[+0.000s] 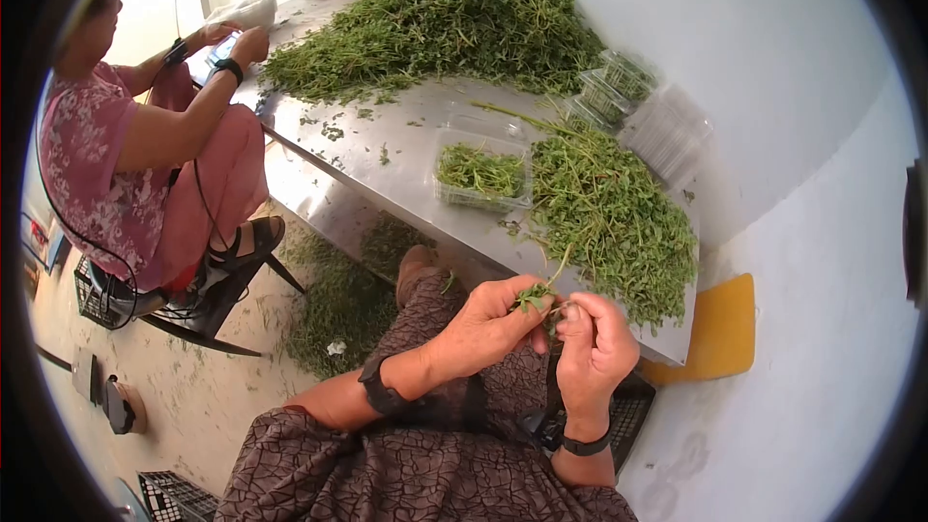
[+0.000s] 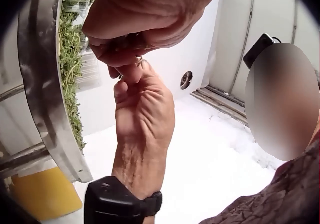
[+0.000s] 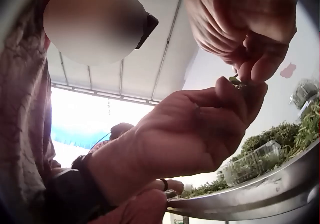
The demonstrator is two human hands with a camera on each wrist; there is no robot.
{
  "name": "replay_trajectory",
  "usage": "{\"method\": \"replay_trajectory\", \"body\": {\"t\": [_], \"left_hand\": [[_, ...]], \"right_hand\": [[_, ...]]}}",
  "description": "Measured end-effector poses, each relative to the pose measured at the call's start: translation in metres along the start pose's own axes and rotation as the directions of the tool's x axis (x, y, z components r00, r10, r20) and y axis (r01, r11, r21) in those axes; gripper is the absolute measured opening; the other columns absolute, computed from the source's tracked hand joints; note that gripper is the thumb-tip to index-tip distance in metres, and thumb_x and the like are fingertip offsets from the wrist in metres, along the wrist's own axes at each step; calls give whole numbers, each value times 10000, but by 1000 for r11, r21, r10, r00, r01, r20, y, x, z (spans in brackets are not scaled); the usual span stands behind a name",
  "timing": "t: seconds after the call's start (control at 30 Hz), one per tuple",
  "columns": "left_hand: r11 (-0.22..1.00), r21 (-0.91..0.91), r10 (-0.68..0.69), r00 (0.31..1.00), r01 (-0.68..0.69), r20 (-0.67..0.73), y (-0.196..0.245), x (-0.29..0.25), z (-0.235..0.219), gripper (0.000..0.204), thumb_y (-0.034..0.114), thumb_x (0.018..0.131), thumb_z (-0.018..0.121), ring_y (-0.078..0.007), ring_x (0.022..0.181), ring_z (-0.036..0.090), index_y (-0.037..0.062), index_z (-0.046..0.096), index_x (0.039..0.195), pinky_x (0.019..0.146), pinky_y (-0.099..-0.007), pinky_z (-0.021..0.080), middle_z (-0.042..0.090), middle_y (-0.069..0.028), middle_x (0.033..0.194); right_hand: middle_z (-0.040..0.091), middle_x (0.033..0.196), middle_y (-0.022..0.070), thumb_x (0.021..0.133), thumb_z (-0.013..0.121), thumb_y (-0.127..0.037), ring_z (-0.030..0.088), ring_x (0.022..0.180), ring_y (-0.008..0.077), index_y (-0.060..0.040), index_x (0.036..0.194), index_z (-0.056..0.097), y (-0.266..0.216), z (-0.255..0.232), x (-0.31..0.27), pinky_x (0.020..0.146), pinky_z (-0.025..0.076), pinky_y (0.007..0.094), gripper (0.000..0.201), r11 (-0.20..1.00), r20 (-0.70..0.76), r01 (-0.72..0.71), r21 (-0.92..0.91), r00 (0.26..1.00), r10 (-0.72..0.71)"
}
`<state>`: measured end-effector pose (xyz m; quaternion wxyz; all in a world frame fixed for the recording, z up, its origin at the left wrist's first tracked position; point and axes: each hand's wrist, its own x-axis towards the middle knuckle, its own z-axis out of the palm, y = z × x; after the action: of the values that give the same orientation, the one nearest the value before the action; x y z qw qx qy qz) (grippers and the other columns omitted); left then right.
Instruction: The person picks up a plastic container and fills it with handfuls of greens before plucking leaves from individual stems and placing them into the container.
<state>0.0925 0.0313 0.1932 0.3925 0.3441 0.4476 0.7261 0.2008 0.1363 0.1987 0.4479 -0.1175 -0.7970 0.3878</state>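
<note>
From my remote seat, I see a thin, green, leafy sprig [image 1: 532, 299] just below and right of the head frame's centre. My left hand [image 1: 488, 327] pinches it, stem angled upward; my right hand [image 1: 596, 348], just beside, has thumb and fingertips clamped on it too. Above them, a clear rectangular plastic box [image 1: 469, 199] of greens sits on the silver metal table [image 1: 401, 174].

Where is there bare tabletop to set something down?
Steel tabletop between the large greens heap, open clamshell and near edge, apart from scattered leaf bits. Crowded: the right end in the head view, with the smaller greens heap, filled clamshells and stacked clear plastic containers; the large heap covers much of the back.
</note>
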Motion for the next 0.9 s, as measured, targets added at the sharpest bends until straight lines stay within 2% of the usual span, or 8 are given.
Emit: {"method": "replay_trajectory", "body": {"t": [0.03, 0.17, 0.23, 0.53, 0.63, 0.7, 0.8, 0.9], "left_hand": [[1000, 1, -28, 999, 27, 19, -1, -1, -2, 239, 221, 1021, 503, -48, 688, 585, 14, 605, 1086, 587, -200, 450, 625, 6, 848], [995, -21, -99, 994, 100, 40, 4, -4, -4, 258, 232, 1005, 546, -39, 684, 582, 12, 610, 1122, 582, -198, 454, 624, 17, 848], [996, -21, -81, 996, 81, 36, 9, -5, -5, 225, 222, 995, 558, -29, 669, 541, 16, 617, 1062, 564, -194, 426, 595, 33, 800], [996, -14, -94, 995, 93, -35, 5, 7, -33, 114, 146, 956, 596, -9, 589, 423, 37, 631, 964, 492, -199, 339, 530, 59, 673], [989, 122, -73, 996, 78, -50, 19, 8, -38, 115, 131, 944, 598, -50, 608, 442, 18, 620, 947, 515, -249, 365, 531, 18, 675], [949, 313, -29, 999, 35, -24, 33, 11, -43, 123, 109, 919, 603, -136, 638, 477, -13, 600, 931, 567, -314, 397, 526, -66, 689], [909, 417, -25, 1000, 20, 6, 43, 18, -50, 134, 93, 891, 615, -222, 673, 492, -34, 582, 919, 617, -357, 410, 507, -134, 725], [917, 399, -5, 1000, 2, 7, 48, 24, -55, 132, 93, 888, 625, -248, 672, 495, -29, 581, 916, 621, -356, 415, 512, -142, 739]], "right_hand": [[649, 853, 61, 914, 614, -13, 596, 657, 93, 10, 975, 642, -1, -1, 1, 600, 495, 227, 72, 993, -20, 55, -105, 998, -57], [652, 849, 90, 890, 622, 10, 629, 698, 160, 5, 973, 640, -8, -2, 9, 630, 505, 281, 85, 959, 16, 186, -214, 982, -187], [640, 816, 152, 825, 663, 40, 629, 667, 319, -5, 993, 627, -8, 0, 16, 586, 504, 362, 177, 917, 62, 314, -248, 949, -308], [638, 851, 147, 768, 692, 57, 630, 724, 335, 1, 987, 624, -8, 9, 41, 618, 507, 388, 236, 852, 349, 438, -288, 876, -333], [619, 817, 140, 720, 688, 71, 620, 699, 329, 9, 984, 614, -14, 10, 54, 581, 496, 394, 280, 798, 441, 519, -308, 821, -364], [611, 803, 136, 698, 678, 76, 615, 686, 321, 14, 972, 609, -16, 13, 61, 565, 489, 390, 289, 795, 473, 527, -299, 806, -356], [568, 778, 111, 666, 668, 50, 592, 666, 284, 9, 934, 595, -14, 18, 70, 526, 470, 367, 281, 761, 525, 572, -306, 768, -366], [522, 730, 87, 646, 659, 27, 564, 623, 255, -3, 888, 581, -10, 25, 80, 484, 445, 350, 255, 757, 531, 588, -285, 754, -386]]}}
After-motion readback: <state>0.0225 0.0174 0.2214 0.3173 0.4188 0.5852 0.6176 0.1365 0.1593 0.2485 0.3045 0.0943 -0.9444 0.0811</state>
